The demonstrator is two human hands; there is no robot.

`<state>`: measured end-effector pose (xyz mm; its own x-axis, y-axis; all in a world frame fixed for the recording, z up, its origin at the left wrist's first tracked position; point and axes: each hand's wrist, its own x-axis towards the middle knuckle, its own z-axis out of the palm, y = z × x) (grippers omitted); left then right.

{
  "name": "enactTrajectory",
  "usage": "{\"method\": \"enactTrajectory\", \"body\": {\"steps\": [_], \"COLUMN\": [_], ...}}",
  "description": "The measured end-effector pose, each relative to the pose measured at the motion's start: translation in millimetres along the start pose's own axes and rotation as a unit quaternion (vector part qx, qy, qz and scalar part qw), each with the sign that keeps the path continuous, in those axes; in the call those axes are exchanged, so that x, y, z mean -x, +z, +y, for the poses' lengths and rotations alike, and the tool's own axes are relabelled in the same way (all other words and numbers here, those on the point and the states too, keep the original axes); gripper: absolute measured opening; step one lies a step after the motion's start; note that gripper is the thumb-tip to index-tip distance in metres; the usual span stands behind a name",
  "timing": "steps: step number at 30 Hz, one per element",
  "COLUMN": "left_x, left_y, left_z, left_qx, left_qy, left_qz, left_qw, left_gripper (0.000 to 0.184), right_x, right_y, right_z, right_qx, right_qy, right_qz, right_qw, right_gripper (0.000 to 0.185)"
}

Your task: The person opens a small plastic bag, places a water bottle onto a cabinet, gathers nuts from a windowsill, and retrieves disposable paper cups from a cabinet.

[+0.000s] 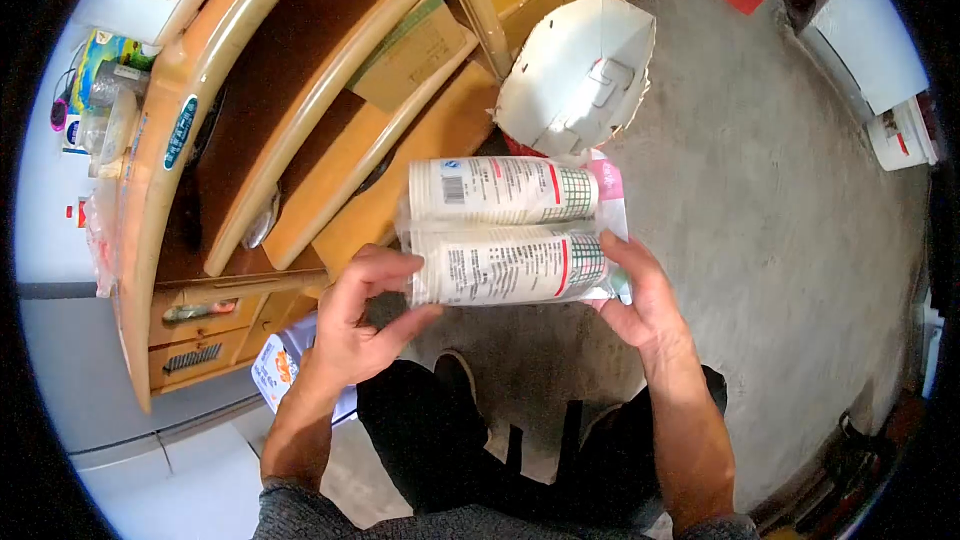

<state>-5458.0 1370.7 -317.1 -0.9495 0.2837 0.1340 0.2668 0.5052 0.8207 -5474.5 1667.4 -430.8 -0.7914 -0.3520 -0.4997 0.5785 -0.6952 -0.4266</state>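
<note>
A clear plastic package of paper cups (pixel 505 265), two stacks side by side with printed text, a barcode and a green grid pattern, lies sideways in front of me. My right hand (pixel 645 295) grips its right end, thumb and fingers on the wrapper beside the pink label. At the left end, my left hand (pixel 370 315) has its thumb and fingers curved apart around the near corner, close to the cup rims; whether the fingertips touch the plastic is hard to tell.
Beyond the package stands an open white-lined bin (pixel 575 75) on the grey floor. Wooden shelves (pixel 290 130) curve along the left, with a cardboard piece (pixel 408 55) on one. A white bucket (pixel 900 135) is at far right, a purple-white box (pixel 285 365) at lower left.
</note>
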Motion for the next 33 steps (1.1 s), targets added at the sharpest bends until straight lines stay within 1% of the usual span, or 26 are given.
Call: {"method": "enactTrajectory", "body": {"steps": [1, 2, 4, 5, 6, 8, 9, 10, 12, 13, 14, 16, 18, 19, 20, 22, 23, 24, 27, 29, 33], "left_x": [2.9, 6.6, 14.5, 17.0, 14.9, 12.1, 15.0, 15.7, 16.6, 15.1, 17.3, 17.1, 18.9, 17.8, 20.1, 24.5, 24.7, 25.6, 25.7, 24.5, 27.2], "left_y": [4.0, 1.9, -11.1, -13.6, -13.3, -12.0, -13.4, -12.1, -10.9, -7.8, -7.9, -6.0, 3.0, 6.3, 4.4, 3.5, 8.5, 8.4, 10.3, 14.1, 16.3], "left_z": [-3.7, -3.1, -4.4, -10.2, -9.4, -6.4, -10.3, -14.3, -21.1, -25.0, -32.2, -38.9, -46.4, -44.8, -46.7, -52.8, -52.4, -53.3, -50.9, -43.8, -48.0], "left_qx": [0.050, 0.049, 0.168, 0.236, 0.232, 0.199, 0.213, 0.209, 0.243, 0.259, 0.238, 0.200, 0.208, 0.209, 0.205, 0.129, 0.130, 0.129, 0.122, 0.092, 0.068], "left_qy": [-0.004, -0.003, -0.130, -0.118, -0.116, -0.102, -0.128, -0.129, -0.111, -0.125, -0.163, -0.122, -0.114, -0.126, -0.130, -0.179, -0.199, -0.200, -0.215, -0.234, -0.230], "left_qz": [0.004, 0.003, 0.015, 0.035, 0.033, 0.051, 0.051, 0.051, -0.004, 0.001, 0.016, 0.011, 0.055, 0.072, 0.075, -0.008, 0.003, 0.003, -0.025, -0.016, -0.016], "left_qw": [0.999, 0.999, 0.977, 0.964, 0.965, 0.973, 0.967, 0.968, 0.964, 0.958, 0.957, 0.972, 0.970, 0.967, 0.967, 0.975, 0.971, 0.971, 0.969, 0.968, 0.971], "left_gripper": [0.050, 0.050, 0.044, 0.044, 0.044, 0.048, 0.055, 0.055, 0.062, 0.068, 0.066, 0.063, 0.061, 0.052, 0.052, 0.041, 0.032, 0.032, 0.029, 0.012, 0.011], "right_x": [1.3, 2.9, 6.6, 8.8, 11.0, 17.5, 17.0, 16.2, 12.0, 9.8, 10.2, 11.1, 8.9, 8.7, 9.8, 10.3, 10.9, 11.1, 13.1, 12.9, 14.4], "right_y": [3.2, 5.5, 4.6, 4.4, 4.5, 4.2, 5.4, 4.5, 4.0, 6.0, 8.3, 9.5, 8.7, 8.1, 8.3, 8.9, 8.8, 8.6, 10.7, 9.3, 7.9], "right_z": [-1.6, -3.6, -5.8, -6.1, -7.8, -11.6, -10.1, -8.7, -3.4, -0.7, -0.7, 2.2, 8.5, 8.5, 6.3, 6.0, 6.4, 6.7, 5.8, 5.2, 6.0], "right_qx": [0.006, 0.011, 0.003, -0.004, -0.007, -0.031, -0.054, -0.057, -0.005, -0.013, -0.013, 0.003, -0.006, -0.010, 0.009, 0.027, 0.042, 0.055, 0.059, 0.067, 0.082], "right_qy": [0.001, 0.001, 0.012, 0.026, 0.024, 0.079, 0.083, 0.084, 0.083, 0.093, 0.090, 0.069, 0.032, 0.039, 0.032, 0.027, 0.023, 0.017, 0.021, 0.023, 0.011], "right_qz": [0.008, 0.016, 0.004, -0.010, -0.012, -0.052, -0.061, -0.064, -0.034, -0.045, -0.030, -0.011, 0.000, -0.004, 0.002, 0.007, 0.018, 0.030, 0.019, 0.022, 0.023], "right_qw": [1.000, 1.000, 1.000, 1.000, 1.000, 0.995, 0.993, 0.993, 0.996, 0.995, 0.995, 0.998, 0.999, 0.999, 0.999, 0.999, 0.999, 0.998, 0.998, 0.997, 0.996], "right_gripper": [0.051, 0.051, 0.053, 0.055, 0.055, 0.051, 0.049, 0.049, 0.046, 0.046, 0.047, 0.047, 0.049, 0.049, 0.049, 0.049, 0.050, 0.050, 0.050, 0.050, 0.050]}}
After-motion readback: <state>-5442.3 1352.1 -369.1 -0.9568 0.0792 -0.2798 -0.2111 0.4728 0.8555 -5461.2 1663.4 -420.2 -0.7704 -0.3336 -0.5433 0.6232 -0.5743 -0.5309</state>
